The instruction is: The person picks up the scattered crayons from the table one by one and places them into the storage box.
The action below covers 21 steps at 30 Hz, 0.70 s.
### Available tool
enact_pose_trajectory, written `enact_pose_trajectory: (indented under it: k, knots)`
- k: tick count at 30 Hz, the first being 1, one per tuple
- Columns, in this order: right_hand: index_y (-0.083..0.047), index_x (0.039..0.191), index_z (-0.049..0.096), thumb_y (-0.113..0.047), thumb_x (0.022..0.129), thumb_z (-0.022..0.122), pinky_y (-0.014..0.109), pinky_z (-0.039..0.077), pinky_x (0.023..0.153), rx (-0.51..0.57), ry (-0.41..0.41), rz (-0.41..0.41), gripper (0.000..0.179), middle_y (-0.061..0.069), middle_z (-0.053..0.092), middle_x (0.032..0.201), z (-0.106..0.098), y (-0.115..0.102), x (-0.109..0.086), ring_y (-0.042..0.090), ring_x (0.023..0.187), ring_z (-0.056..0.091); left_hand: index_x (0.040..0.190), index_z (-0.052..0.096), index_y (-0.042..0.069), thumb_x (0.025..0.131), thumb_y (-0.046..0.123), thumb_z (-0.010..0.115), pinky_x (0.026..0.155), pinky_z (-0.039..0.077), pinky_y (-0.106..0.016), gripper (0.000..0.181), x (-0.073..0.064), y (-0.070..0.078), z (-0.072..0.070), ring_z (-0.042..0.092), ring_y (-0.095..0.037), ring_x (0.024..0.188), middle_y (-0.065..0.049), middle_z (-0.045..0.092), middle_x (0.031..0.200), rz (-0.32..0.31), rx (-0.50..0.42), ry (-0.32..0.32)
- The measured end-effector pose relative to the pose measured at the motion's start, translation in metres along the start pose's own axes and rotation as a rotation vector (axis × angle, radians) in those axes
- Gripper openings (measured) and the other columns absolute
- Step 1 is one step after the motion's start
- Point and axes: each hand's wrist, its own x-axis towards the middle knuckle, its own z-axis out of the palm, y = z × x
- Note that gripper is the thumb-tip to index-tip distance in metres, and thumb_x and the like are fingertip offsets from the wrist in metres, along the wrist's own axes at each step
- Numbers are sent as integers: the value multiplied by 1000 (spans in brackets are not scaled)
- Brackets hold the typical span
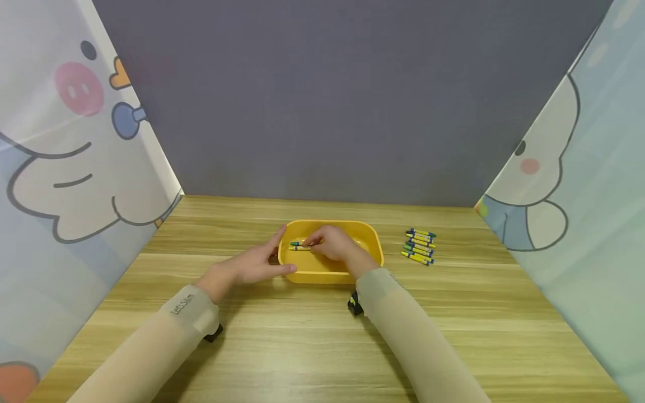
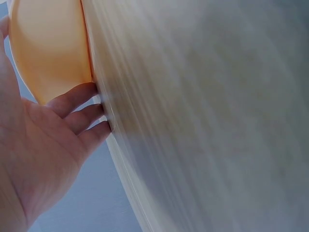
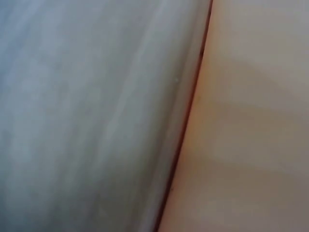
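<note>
Packing at the yellow bin, seen from the head view. The bin [image 1: 327,277] rests on the wooden table [image 1: 282,347] and serves as the landmark. Your left hand [image 1: 254,264] lies at the bin's left end, its fingers spread and fairly straight: the thumb touches the near wall, and the index finger reaches the far left corner. The left wrist view shows these fingers apart, one against the bin. Your right hand [image 1: 335,244] reaches over the bin's near wall and into its interior. Its fingers curl down, thumb and fingertips appearing to pinch the right end of the green-tipped crayon [image 1: 296,244]; the exact contact is too small to tell, and the right wrist view shows no fingers. A yellow-tipped crayon [image 1: 293,248] lies just beside it, in the left part of the bin. To the right of the bin, well apart, lies a row of crayons [image 1: 420,247]. The step in hand is judged to be setting the crayon in line. Steady the bin lightly with the left hand, lower the crayon parallel to its neighbour, and release only once it lies flat, since a round barrel may roll.
</note>
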Motion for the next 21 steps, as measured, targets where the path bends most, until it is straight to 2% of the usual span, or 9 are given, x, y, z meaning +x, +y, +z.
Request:
enact_pose_trajectory:
  k: [16,21]
  knots:
    - [-20,120,87,-9,104,76,46,54,115,-34,-6,13,23,1,82,128,0,-4,-2,25,127,71,178,-8,24,100,69,69,128,40,-58,119,-1,-1,2,58,-31,148,-13,58,163,14,-12,10]
    - [-19,119,87,-9,103,76,44,56,111,-25,2,4,22,1,82,125,-1,-4,-2,22,120,72,178,-9,24,99,71,69,128,40,-59,120,-2,1,1,57,-34,149,-14,57,164,0,-3,5]
